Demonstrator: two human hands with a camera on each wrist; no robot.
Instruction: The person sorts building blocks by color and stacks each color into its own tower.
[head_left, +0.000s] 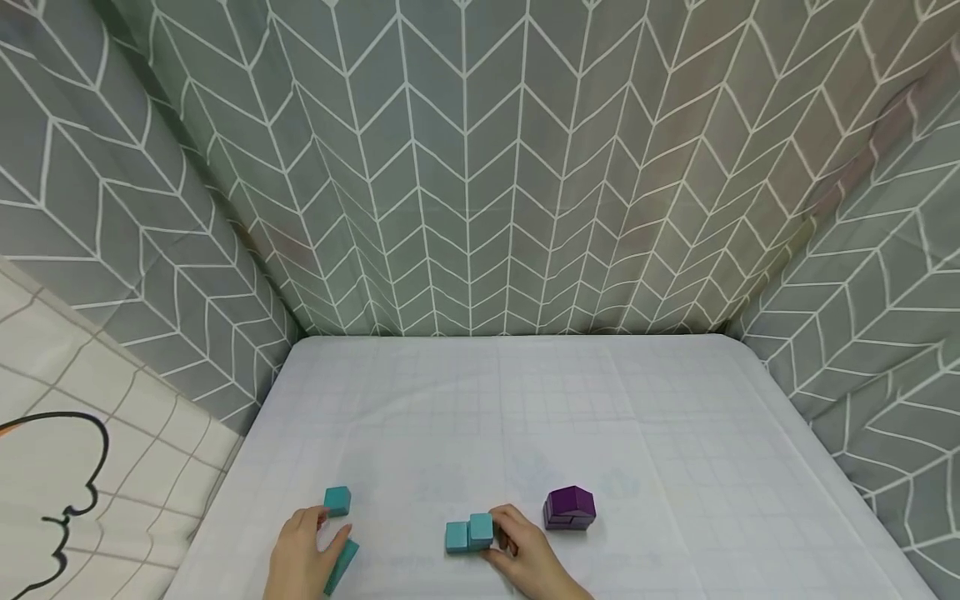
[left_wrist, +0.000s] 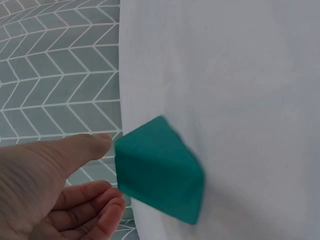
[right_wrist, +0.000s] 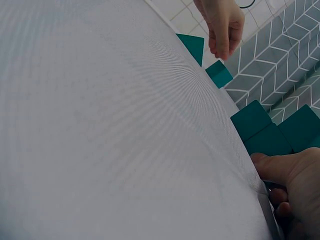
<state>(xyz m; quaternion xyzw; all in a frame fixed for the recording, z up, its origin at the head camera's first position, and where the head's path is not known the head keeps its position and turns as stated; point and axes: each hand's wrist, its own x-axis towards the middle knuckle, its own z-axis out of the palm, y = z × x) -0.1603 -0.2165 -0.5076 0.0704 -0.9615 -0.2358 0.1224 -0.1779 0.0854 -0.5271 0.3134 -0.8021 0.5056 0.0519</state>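
On the left of the table, in the head view, my left hand (head_left: 300,554) is beside a small teal cube (head_left: 337,501), fingertips close to it; whether they touch I cannot tell. Between thumb and fingers is a gap. A teal wedge-shaped block (head_left: 342,565) lies by the thumb, partly hidden by the hand. In the left wrist view a blurred teal block (left_wrist: 160,172) shows just past the fingertips. My right hand (head_left: 528,554) pinches the right end of a small group of teal blocks (head_left: 480,531), where one cube sits on another beside a lower teal cube (head_left: 456,537).
A purple house-shaped stack of blocks (head_left: 569,508) stands to the right of my right hand. White cloth (head_left: 480,417) covers the table. Patterned grey curtains (head_left: 487,167) hang behind and at the sides, with a white checked cloth (head_left: 90,467) at the left.
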